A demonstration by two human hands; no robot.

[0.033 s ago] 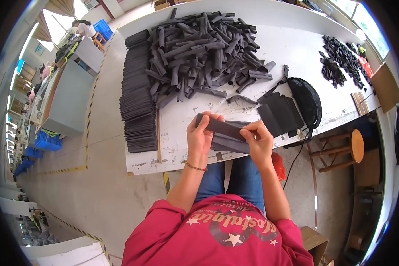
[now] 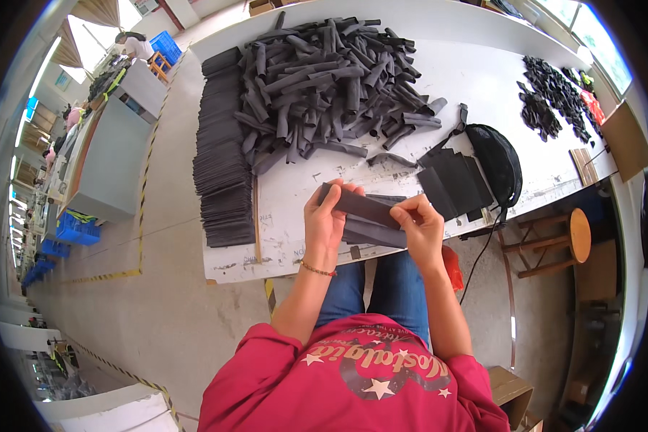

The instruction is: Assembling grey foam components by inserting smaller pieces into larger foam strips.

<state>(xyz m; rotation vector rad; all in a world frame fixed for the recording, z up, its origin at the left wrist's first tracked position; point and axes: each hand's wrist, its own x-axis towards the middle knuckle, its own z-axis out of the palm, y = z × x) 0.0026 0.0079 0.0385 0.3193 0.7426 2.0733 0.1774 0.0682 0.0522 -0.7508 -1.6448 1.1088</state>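
Two hands at frame centre, left hand (image 2: 325,219) and right hand (image 2: 423,225) both pinched on one flat dark strip (image 2: 360,208), strip stretched between fingers, more strips (image 2: 373,232) just below

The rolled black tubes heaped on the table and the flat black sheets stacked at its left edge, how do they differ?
The rolled tubes are curled round and lie tangled in a loose heap; the flat sheets are uncurled and lined up in a neat row. Both look like the same dark material and rest on the white table.

Nothing has shifted: the left hand (image 2: 325,219) and right hand (image 2: 419,223) keep the same grip on the flat dark strip (image 2: 360,207), its ends pinched as before above the tabletop (image 2: 288,216) edge.
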